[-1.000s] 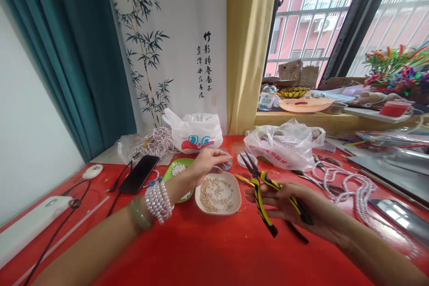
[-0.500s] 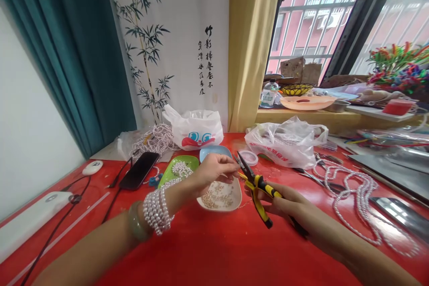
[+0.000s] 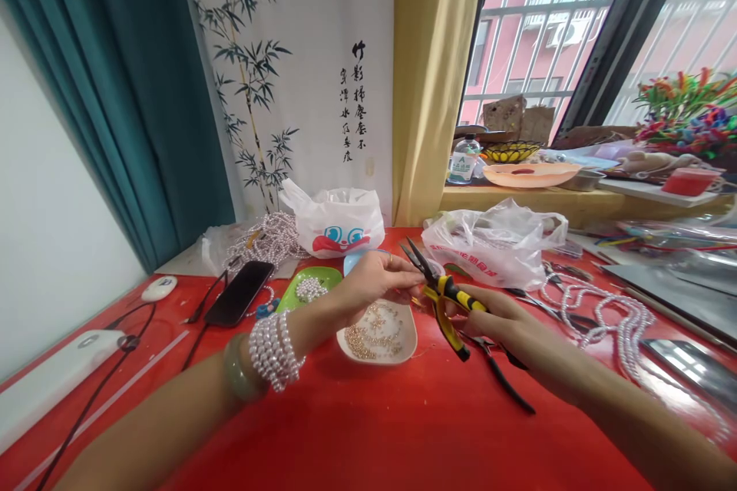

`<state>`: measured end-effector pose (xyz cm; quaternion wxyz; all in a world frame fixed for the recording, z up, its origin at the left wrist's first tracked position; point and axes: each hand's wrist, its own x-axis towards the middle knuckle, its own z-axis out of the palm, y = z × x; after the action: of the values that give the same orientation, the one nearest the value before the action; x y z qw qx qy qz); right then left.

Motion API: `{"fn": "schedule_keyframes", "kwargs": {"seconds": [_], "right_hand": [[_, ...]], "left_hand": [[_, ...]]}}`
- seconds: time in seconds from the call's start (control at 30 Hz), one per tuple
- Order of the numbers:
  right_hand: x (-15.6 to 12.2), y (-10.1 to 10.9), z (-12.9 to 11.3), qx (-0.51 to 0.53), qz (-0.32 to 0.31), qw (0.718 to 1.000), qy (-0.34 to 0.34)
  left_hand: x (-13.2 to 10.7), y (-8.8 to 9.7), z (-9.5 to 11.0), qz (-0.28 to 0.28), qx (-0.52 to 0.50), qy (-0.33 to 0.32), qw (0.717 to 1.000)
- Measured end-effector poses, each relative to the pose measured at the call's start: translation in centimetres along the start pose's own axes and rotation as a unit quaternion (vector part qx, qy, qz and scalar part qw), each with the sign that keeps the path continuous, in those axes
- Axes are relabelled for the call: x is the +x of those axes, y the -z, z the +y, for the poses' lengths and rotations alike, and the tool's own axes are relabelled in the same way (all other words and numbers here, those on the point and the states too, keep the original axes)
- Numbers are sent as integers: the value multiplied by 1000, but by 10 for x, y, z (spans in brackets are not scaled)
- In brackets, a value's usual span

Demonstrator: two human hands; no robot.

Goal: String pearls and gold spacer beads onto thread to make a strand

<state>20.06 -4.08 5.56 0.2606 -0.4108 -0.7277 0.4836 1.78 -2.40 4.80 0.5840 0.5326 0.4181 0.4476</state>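
Note:
My right hand (image 3: 489, 311) is wrapped round long-nose pliers (image 3: 446, 291) with yellow and black handles, their jaws pointing up and left, slightly apart. Close beside the jaws, the fingers of my left hand (image 3: 383, 284) are pinched together; whatever they hold is too small to make out. A coiled pearl bead bracelet (image 3: 273, 353) and a pale green bangle (image 3: 239, 368) circle my left wrist. Below that hand sits a white dish (image 3: 397, 353) of small gold-coloured beads. A green tray (image 3: 331, 276) with pearl beads lies to its left, and a blue dish (image 3: 354, 259) is partly hidden behind the hand.
A black-handled tool (image 3: 510, 383) lies beneath my right hand. Pearl strands (image 3: 627, 322) spread at the right, beside a dark phone-like slab (image 3: 691, 368). Plastic bags (image 3: 345, 222) and a bead heap (image 3: 270, 238) stand at the back. A black phone (image 3: 240, 293) and cables lie left.
My left hand has shifted right and slightly up, closer to the pliers. The right hand has risen a little, and the black-handled tool beneath it now shows on the table.

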Motion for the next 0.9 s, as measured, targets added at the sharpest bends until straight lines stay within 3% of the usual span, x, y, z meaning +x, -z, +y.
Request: {"fn": "schedule_keyframes", "kwargs": {"seconds": [0.2, 0.43, 0.73, 0.9], "right_hand": [[4, 7, -14, -43, 12, 999, 18], [2, 9, -15, -69, 38, 997, 4], [0, 10, -10, -32, 35, 999, 9], [10, 13, -14, -31, 36, 999, 16]], "left_hand": [[6, 0, 8, 4, -27, -28, 999], [6, -3, 8, 10, -46, -15, 999], [12, -7, 5, -6, -47, -26, 999], [19, -9, 16, 5, -43, -21, 999]]}}
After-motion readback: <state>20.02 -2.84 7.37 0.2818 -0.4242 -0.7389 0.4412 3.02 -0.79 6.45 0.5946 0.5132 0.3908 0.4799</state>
